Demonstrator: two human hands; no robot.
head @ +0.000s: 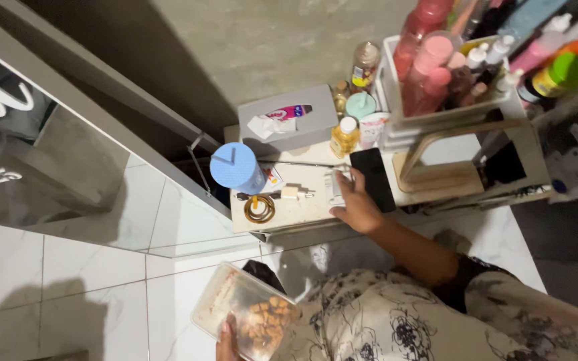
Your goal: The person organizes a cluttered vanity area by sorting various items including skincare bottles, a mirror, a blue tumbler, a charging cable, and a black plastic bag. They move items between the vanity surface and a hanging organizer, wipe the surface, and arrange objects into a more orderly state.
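Observation:
My right hand (356,204) reaches onto a small white table (302,215). Its fingers rest spread on a small white item (335,186) beside a black phone (377,177); no grip on it shows. Low in the view, my left hand (225,342) holds a clear plastic container (242,307) of brown snack pieces from underneath, over the floor. Only the fingers of that hand show. On the table, left of my right hand, lie a white charger plug (294,192) and a coiled yellow cable (259,209).
A blue lidded cylinder (235,167), a grey tissue box (289,120) and a yellow bottle (344,137) crowd the table. A white organiser (449,120) with pink bottles stands at the right. A leaning mirror (68,167) is at the left, over white floor tiles (68,281).

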